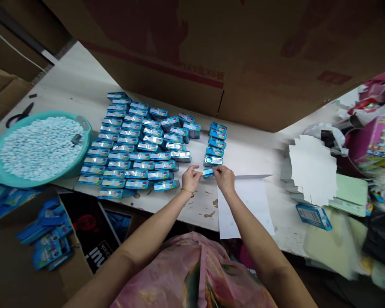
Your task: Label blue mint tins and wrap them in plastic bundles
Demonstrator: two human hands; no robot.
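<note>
Between my two hands is a small blue box (208,173), standing on its narrow side at the near end of a short column of similar blue boxes (215,143). My left hand (191,179) pinches its left end, where a pale yellowish strip shows at the fingertips. At the right end, my right hand (225,179) has its fingers closed on the box. Below my right hand and forearm lies a white sheet (246,207) with a few faint marks. Further left stand several rows of blue boxes (136,147) with shiny, light strips on their upward sides.
A turquoise basin (88,128) full of small whitish pieces stands at the left, near scissors (21,116). A large cardboard carton (244,98) borders the table's back. Stacked white card (311,169), one blue box (314,216) and bags crowd the right. An open carton (72,256) sits below left.
</note>
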